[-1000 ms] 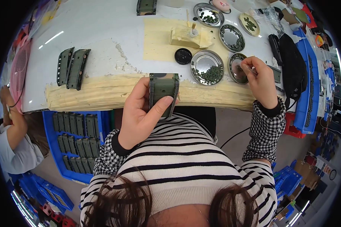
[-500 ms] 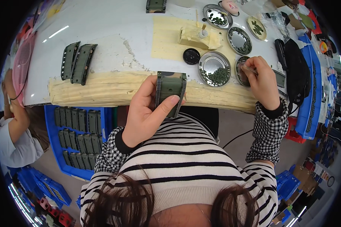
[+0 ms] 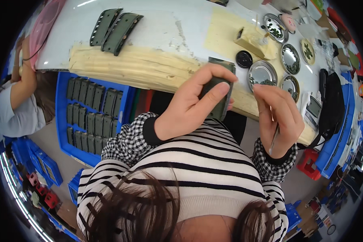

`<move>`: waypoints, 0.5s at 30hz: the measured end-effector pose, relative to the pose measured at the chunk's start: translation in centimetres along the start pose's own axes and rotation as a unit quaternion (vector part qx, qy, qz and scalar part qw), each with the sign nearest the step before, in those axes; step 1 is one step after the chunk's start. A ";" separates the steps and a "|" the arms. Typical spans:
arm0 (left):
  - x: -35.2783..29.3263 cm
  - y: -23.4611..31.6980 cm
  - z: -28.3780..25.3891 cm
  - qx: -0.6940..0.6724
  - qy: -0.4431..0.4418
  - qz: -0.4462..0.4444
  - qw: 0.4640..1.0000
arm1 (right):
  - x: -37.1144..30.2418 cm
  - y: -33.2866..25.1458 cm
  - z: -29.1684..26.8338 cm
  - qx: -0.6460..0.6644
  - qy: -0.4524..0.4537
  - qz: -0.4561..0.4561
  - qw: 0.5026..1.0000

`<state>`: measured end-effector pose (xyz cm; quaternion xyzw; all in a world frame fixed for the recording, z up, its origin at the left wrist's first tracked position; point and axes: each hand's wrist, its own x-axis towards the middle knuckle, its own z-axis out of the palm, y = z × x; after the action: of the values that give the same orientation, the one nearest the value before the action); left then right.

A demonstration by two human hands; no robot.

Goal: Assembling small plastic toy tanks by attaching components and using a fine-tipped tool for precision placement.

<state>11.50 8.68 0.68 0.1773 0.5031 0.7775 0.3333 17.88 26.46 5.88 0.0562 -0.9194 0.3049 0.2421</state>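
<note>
My left hand (image 3: 191, 105) grips a dark green curved plastic part (image 3: 218, 93), held upright just in front of the table's padded edge (image 3: 125, 68). My right hand (image 3: 279, 119) is beside it on the right, fingers pinched on a thin metal tool (image 3: 274, 141) that runs down across the palm. Its fingertips are close to the right edge of the green part. Just beyond the hands sits a round metal dish (image 3: 261, 75) with small dark bits in it.
Two more green parts (image 3: 116, 27) lie on the white table at the left. Several metal dishes (image 3: 291, 58), a black cap (image 3: 243, 59) and a tan block (image 3: 252, 40) stand at the right. A blue crate (image 3: 93, 115) of green parts sits below. Another person (image 3: 18, 97) is at the left.
My right hand has come back from the metal dishes toward the green part. My left hand has stayed on the part, lifting it slightly to the right. The view has shifted.
</note>
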 end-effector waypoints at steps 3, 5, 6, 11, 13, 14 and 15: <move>0.2 -0.8 -0.1 -0.042 -0.034 0.017 0.998 | 0.5 -0.5 1.1 -0.016 -0.025 -0.091 0.995; 0.4 -1.5 -0.3 -0.019 -0.028 0.047 0.998 | 0.7 -0.9 1.8 -0.032 -0.034 -0.126 0.991; 0.5 -1.9 -0.3 0.010 -0.017 0.069 0.997 | 0.7 -0.8 1.9 -0.041 -0.035 -0.134 0.989; 0.4 -2.0 -0.7 0.060 0.018 0.101 0.993 | 1.2 -1.8 2.3 -0.085 -0.055 -0.132 0.986; 0.4 -2.0 -0.3 0.028 0.043 0.108 0.993 | 1.1 -2.1 2.5 -0.063 -0.047 -0.085 0.993; 0.3 -2.0 -0.1 0.012 0.061 0.112 0.992 | 1.1 -2.2 2.6 -0.051 -0.043 -0.061 0.996; 0.4 -1.8 -0.3 0.077 0.047 0.136 0.987 | 1.3 -2.4 2.5 -0.031 -0.054 -0.035 0.997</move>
<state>11.61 9.25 -1.14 0.2327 0.5476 0.7819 0.1862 16.37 23.14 6.03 0.0975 -0.9377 0.2638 0.2041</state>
